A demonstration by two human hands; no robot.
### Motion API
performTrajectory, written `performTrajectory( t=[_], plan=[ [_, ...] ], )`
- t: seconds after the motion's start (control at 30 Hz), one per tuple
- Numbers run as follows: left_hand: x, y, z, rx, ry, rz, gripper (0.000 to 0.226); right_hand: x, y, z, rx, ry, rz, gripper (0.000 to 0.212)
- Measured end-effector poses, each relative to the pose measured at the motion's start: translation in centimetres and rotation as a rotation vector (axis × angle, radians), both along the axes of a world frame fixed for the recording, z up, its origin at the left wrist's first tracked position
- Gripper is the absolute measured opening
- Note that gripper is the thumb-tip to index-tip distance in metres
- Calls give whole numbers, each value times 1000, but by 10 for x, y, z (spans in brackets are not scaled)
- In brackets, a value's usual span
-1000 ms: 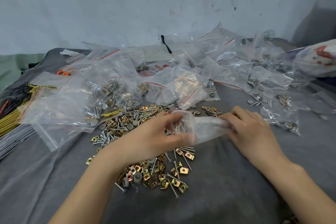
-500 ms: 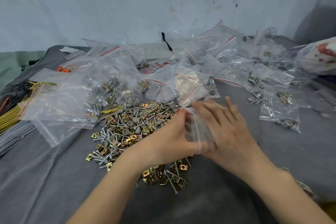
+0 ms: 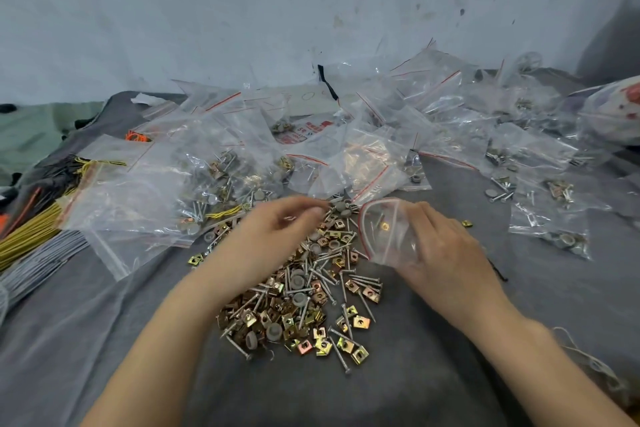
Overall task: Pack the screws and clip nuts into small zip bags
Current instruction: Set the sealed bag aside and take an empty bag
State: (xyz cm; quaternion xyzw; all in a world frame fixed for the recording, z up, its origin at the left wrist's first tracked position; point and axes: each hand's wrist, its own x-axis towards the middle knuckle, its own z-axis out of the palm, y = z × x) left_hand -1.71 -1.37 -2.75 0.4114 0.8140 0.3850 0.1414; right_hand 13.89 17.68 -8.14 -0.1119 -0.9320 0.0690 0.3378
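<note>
left hand: off zip bag | maybe pinching something | mouth opened

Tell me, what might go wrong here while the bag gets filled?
The right hand holds the small zip bag with its mouth facing sideways beside the loose pile, so parts could slide back out. The left hand is blurred above sharp screws; it might fumble its pick or get pricked.
</note>
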Motion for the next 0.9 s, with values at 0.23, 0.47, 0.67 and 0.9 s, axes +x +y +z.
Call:
performTrajectory(
  t=[0.23, 0.47, 0.67, 0.9],
  plan=[
    [-26, -33, -35, -628, 315, 437, 79, -11, -2, -4, 2, -46, -42, 74],
    [-24, -14, -41, -531, 418, 260, 65, -14, -2, -4, -6, -75, -70, 77],
    [-20, 1, -42, -418, 421, 172, 54, -23, -5, -5, -30, -55, -69, 74],
    [-32, -8, -36, -275, 295, 61, 33, -29, -6, -9, -65, -69, -49, 75]
  ],
)
